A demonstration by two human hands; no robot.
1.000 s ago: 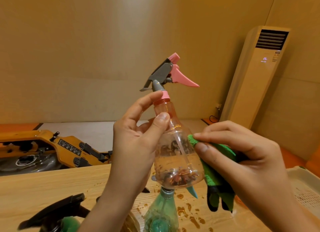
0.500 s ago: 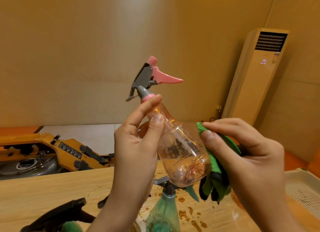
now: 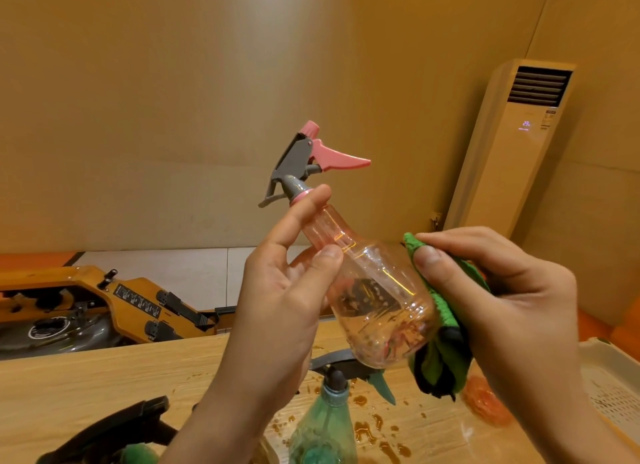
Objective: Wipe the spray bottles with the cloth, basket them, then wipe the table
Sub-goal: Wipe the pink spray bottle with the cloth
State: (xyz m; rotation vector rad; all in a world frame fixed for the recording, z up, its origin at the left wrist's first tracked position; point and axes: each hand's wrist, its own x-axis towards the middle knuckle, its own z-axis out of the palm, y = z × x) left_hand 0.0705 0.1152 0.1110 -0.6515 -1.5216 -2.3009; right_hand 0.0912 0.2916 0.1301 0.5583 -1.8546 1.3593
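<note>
Up close above the worktop (image 3: pixel 86 377), both hands are busy with the pink spray bottle (image 3: pixel 381 308), held in the air and tilted, trigger end up and to the left. Left hand (image 3: pixel 277 308) has thumb and fingers curled round the neck just under the pink collar. Right hand (image 3: pixel 502 308) has the green cloth (image 3: pixel 446 311) bunched in its fingers, thumb pressing it onto the side of the clear body. So I'd say we're in the wiping step, with basketing and the table wipe not done yet.

Next move probably means turning the bottle in the left hand so the cloth reaches the base and far side, then carrying it right to the basket (image 3: pixel 609 377).

Right underneath stands a green spray bottle (image 3: pixel 322 425), easy to knock when lowering. Another bottle with a dark trigger (image 3: pixel 114 429) pokes in bottom left, and there's something orange (image 3: pixel 485 404) below the right hand, can't tell what. Brown drips (image 3: pixel 363 429) are all over the wood.

Further back there's a yellow machine (image 3: pixel 104 308) on the floor and a tall air conditioner (image 3: pixel 512 145) by the wall
</note>
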